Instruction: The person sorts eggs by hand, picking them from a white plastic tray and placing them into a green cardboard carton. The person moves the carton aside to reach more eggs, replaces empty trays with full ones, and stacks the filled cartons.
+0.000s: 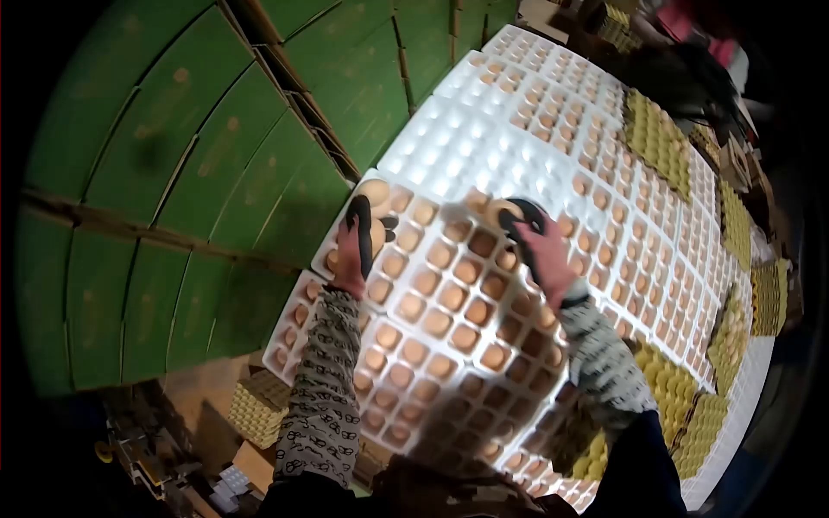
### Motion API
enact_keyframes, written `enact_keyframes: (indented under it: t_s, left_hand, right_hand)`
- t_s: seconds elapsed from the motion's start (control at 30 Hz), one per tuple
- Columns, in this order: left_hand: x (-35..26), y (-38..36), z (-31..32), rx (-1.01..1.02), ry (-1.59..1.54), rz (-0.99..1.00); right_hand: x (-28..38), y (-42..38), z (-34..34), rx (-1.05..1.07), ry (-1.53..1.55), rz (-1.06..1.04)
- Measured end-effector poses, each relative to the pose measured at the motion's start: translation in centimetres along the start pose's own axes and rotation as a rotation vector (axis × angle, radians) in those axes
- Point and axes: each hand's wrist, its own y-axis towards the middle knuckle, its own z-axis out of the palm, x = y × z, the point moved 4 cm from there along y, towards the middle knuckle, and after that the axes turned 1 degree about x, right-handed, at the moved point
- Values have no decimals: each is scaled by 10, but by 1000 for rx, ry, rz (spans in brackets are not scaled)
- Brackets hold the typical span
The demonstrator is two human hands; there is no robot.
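Observation:
My left hand (352, 246), its fingers partly covered in black, closes around brown eggs (377, 234) at the left edge of a white foam egg tray (403, 200). Another egg (374, 191) shows just beyond its fingertips. My right hand (544, 250), also partly black-covered, grips an egg (498, 210) between thumb and fingers near the tray's upper right corner. Below both hands, brown eggs fill most of the tray's cups. Directly beyond lies a white foam tray (449, 142) with bare cups.
Green cartons (207, 164) are stacked as a wall on the left. More egg-filled white trays (604, 164) spread to the right, with yellow pulp trays (656, 142) on some. A person (699, 34) is at the far right. Stacked pulp trays (259, 410) stand at lower left.

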Motion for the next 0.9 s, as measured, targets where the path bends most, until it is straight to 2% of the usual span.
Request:
enact_keyframes:
  t_s: [0.03,0.07,0.1,0.13,0.17,0.23,0.27,0.3,0.33,0.37,0.4,0.43,0.47,0.5,0.57,0.63,0.7,0.73,0.77,0.83,0.9]
  left_hand:
    - [16,30,-21,-3,56,23]
    - [33,59,-42,-8,112,46]
    - [16,64,-32,55,170,4]
    - [28,76,-34,36,24,-83]
    - [31,87,-35,64,209,60]
    - [11,80,-14,-15,476,280]
    - [-9,73,4,-26,751,402]
    - [-19,68,21,-18,975,372]
    - [-26,70,38,60,1128,364]
    - [-26,78,52,144,1278,356]
    - [-19,88,57,185,1369,318]
    - [-20,96,59,144,1294,358]
    - [-24,104,60,104,1219,401]
    - [-27,112,64,71,1146,444]
    - [-39,120,72,-90,796,609]
    - [-20,139,72,-52,979,662]
    - [12,151,62,14,1224,748]
    - [8,148,64,34,1206,604]
    - [0,138,68,-16,1183,628]
    - [-26,114,77,6,1191,706]
    - [-38,82,86,-10,1051,753]
  right_hand:
    - [-3,31,28,11,-193,-212]
    - [1,52,52,-20,-434,-282]
    - [4,69,74,-52,-670,-351]
    - [8,83,91,25,-895,-310]
    - [5,96,103,134,-1107,-245]
    - [-4,118,107,242,-1166,-204]
    - [-23,135,103,276,-1070,-238]
    - [-41,156,95,313,-971,-274]
    - [-49,171,84,338,-735,-224]
    - [-35,182,76,326,-539,59]
    - [-36,195,68,259,-163,99]
    - [-39,203,59,185,214,135]
    - [-34,209,57,202,-99,-283]
    - [-30,209,53,70,-406,-694]
    - [-37,214,80,133,62,-120]
    - [-38,195,123,57,-548,-602]
    - [-30,172,137,139,-894,-770]
    - [-20,166,125,199,-673,-634]
    - [-11,160,110,254,-446,-497]
    - [19,134,47,235,-425,-532]
    - [53,84,-44,173,-481,-470]
